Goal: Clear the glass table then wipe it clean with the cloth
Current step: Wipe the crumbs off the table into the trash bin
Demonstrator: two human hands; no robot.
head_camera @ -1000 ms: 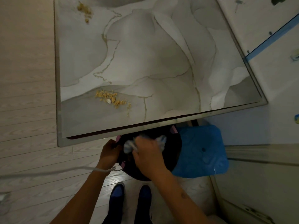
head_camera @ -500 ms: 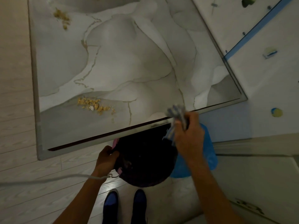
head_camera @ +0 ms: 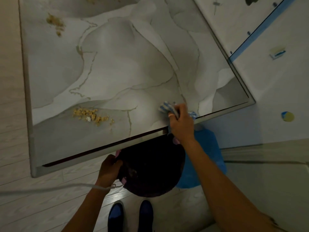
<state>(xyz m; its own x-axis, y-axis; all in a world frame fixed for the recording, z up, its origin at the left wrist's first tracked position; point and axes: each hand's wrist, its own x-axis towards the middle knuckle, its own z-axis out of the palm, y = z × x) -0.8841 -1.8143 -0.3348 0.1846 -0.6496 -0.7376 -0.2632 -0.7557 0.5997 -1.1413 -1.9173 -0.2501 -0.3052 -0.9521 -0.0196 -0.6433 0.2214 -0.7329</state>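
The glass table (head_camera: 117,64) has a grey marble pattern with gold veins. A pile of yellow crumbs (head_camera: 92,114) lies near its front edge, and a smaller crumb patch (head_camera: 55,22) sits at the far left. My right hand (head_camera: 180,126) grips a blue-and-white checked cloth (head_camera: 165,108) and presses it on the glass near the front edge, right of the crumbs. My left hand (head_camera: 108,169) holds the rim of a dark round bin (head_camera: 152,169) just below the table's front edge.
A blue plastic stool (head_camera: 207,156) stands to the right of the bin, partly behind my right arm. My two blue shoes (head_camera: 130,215) are on the pale wood floor. A white wall with a blue stripe (head_camera: 260,30) runs along the table's right side.
My right hand came up out of the bin with the cloth and moved right and forward onto the table top. My left hand stayed on the bin's rim.
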